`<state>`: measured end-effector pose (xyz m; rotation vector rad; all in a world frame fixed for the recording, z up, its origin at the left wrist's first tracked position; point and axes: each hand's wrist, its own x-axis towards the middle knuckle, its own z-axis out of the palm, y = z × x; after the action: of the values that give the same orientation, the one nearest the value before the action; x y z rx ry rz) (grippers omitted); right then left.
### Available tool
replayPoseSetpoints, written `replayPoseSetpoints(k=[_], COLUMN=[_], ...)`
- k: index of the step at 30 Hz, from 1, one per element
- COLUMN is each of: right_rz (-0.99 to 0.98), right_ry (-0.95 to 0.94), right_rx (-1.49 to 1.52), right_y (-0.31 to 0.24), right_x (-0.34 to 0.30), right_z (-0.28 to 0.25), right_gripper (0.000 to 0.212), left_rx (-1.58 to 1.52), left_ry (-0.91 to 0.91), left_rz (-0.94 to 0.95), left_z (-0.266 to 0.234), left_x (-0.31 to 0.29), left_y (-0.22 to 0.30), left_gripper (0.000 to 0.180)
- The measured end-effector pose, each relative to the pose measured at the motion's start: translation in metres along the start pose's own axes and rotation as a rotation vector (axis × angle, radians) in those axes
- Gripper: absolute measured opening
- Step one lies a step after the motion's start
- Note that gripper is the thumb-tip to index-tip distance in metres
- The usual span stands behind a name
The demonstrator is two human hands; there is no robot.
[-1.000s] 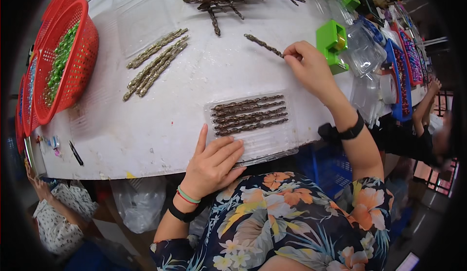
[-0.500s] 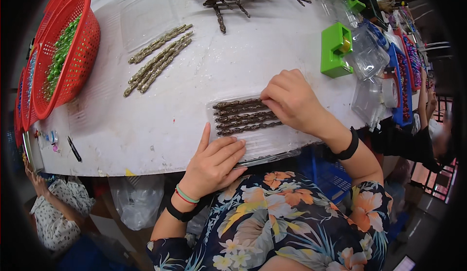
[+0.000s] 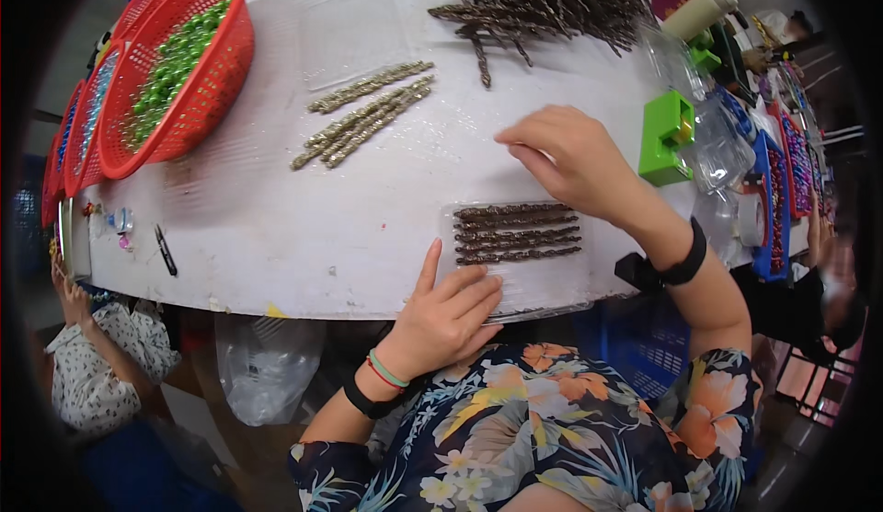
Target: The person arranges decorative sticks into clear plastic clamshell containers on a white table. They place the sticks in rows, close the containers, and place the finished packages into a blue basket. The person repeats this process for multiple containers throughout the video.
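Dark brown twisted sticks [image 3: 518, 236] lie side by side in a clear plastic tray [image 3: 543, 284] at the tabletop's [image 3: 303, 250] near edge. The left hand [image 3: 448, 319] rests flat, fingers spread, at the tray's near left corner. The right hand [image 3: 584, 162] hangs above the tray's far side, a narrow gap between thumb and forefinger. Beyond are gold sticks [image 3: 366, 130] and a heap of dark sticks [image 3: 566, 1]. A green tape dispenser [image 3: 662, 139] stands right; a red basket [image 3: 221, 80] holding green beads [image 3: 175, 75] sits left.
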<state>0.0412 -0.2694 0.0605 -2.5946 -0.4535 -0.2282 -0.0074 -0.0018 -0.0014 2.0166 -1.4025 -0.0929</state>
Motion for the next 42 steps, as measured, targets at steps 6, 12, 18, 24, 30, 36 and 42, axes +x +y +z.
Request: replayPoseSetpoints(k=[6,12,18,24,30,36,42], right_rz=[-0.126,-0.108,-0.411,-0.311,-0.219,-0.007,0.116], right_ry=[-0.1,0.123,0.01,-0.101,-0.181,-0.192,-0.204], right_rx=[-0.027,-0.267,-0.116,-0.165,-0.129,-0.054,-0.016], right_y=[0.02,0.052,0.052,0.014,0.029,0.036,0.048], right_x=[0.078,0.101,0.12,0.14,0.096,0.021,0.021], right_z=[0.044,0.035,0.048,0.084,0.063,0.01,0.014], right_gripper=[0.03,0.026,0.032,0.046,0.048,0.04,0.022], left_rx=[0.065,0.072,0.067,0.07,0.046,0.043,0.047], left_ry=[0.052,0.124,0.133,0.114,0.12,0.108,0.132], left_rz=[-0.084,-0.131,-0.086,-0.103,-0.114,-0.093,-0.092], left_z=[-0.004,0.0,0.0,-0.004,0.001,0.002,0.0], left_x=[-0.015,-0.02,-0.014,-0.017,-0.02,-0.017,-0.017], left_y=[0.004,-0.002,-0.007,-0.006,-0.009,-0.008,-0.006], left_gripper=[0.039,0.038,0.033,0.032,0.032,0.032,0.032])
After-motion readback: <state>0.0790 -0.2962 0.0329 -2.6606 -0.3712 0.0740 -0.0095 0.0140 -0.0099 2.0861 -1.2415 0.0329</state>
